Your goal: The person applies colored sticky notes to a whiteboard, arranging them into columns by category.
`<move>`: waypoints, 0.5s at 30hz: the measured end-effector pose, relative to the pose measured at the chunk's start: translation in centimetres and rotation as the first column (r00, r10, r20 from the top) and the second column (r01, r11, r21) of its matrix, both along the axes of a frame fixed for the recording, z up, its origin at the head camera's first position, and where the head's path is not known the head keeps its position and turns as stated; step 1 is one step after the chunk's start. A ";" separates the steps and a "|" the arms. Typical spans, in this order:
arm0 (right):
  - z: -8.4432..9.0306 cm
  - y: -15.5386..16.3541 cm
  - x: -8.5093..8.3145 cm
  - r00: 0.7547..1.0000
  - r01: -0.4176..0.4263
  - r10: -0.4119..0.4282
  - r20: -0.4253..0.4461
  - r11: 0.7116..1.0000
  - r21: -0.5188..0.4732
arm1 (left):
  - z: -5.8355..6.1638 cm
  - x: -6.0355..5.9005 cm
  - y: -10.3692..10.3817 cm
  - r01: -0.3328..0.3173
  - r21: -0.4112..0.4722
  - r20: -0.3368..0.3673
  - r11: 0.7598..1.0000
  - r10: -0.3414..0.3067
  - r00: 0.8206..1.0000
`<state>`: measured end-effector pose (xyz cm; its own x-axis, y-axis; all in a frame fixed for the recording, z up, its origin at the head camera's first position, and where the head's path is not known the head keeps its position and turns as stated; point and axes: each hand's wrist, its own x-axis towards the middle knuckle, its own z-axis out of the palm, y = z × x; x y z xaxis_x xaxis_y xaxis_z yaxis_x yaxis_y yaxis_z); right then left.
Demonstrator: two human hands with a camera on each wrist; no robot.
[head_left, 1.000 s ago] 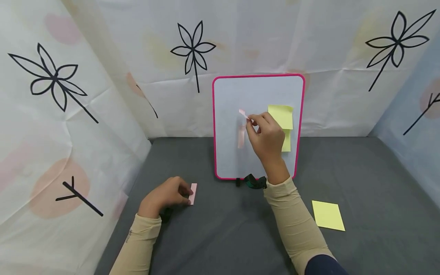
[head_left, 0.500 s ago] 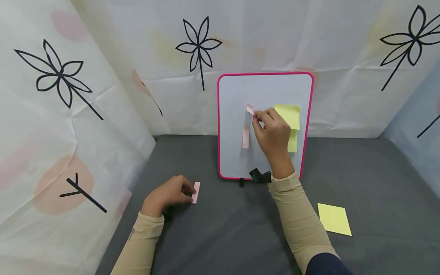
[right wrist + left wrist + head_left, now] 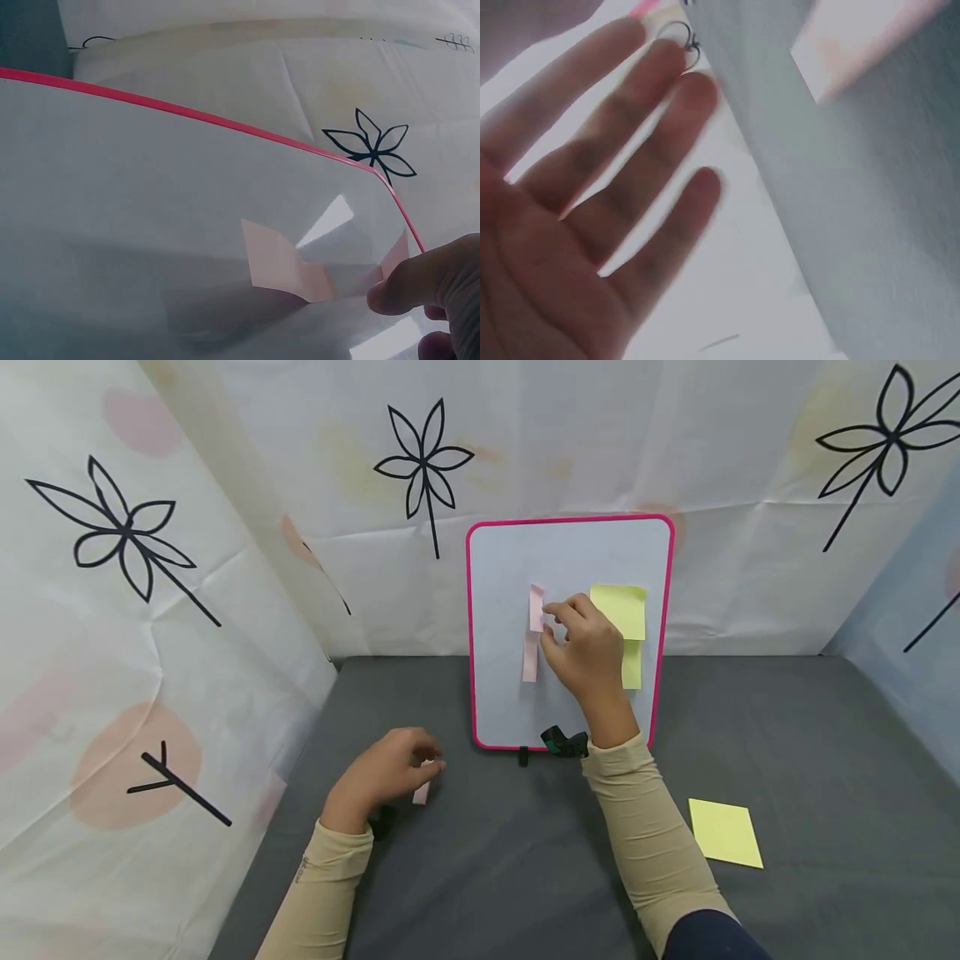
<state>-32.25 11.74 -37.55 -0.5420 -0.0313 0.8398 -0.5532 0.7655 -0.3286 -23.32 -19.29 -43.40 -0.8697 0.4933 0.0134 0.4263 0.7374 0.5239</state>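
On the whiteboard [image 3: 498,560] two narrow pink sticky notes run one above the other. The upper pink note [image 3: 536,608] lies beside the fingertips of my right hand [image 3: 588,647], whose thumb and index finger stand apart. In the right wrist view the lower pink note [image 3: 274,262] lifts off the board at one end, and the thumb partly covers the other pink note [image 3: 395,255]. My left hand [image 3: 386,772] hovers over a pink sticky-note strip [image 3: 422,794] on the table, partly hiding it. Its fingers are straight and spread in the left wrist view.
Yellow sticky notes [image 3: 619,610] hang on the whiteboard's right side, partly behind the right hand. Another yellow note [image 3: 726,833] lies on the grey table [image 3: 810,760] at right. White cloth walls with drawn flowers [image 3: 423,462] enclose the table.
The upper pink note, pinched by my right hand before, now lies along the board with the fingers off it. My left hand has lifted from the strip on the table, its fingers spreading.
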 end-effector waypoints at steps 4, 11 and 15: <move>0.0 0.1 -0.1 1.000 0.000 0.000 0.003 1.000 0.017 | 0.2 -0.3 1.7 0.046 0.071 -0.152 0.996 -0.035 0.988; 0.0 0.1 -0.1 1.000 0.018 -0.018 0.000 0.999 0.041 | 1.0 -1.2 4.3 0.075 0.160 -0.367 0.984 -0.011 0.930; -0.1 0.1 0.0 1.000 0.006 -0.007 0.007 0.999 0.037 | 1.9 -2.2 5.8 0.087 0.195 -0.472 0.977 0.016 0.881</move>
<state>-32.23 11.85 -37.67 -0.5479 -0.0587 0.8345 -0.5460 0.7808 -0.3035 -25.50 -13.49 -41.51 -0.7174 0.4653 0.5185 0.6832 0.6156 0.3928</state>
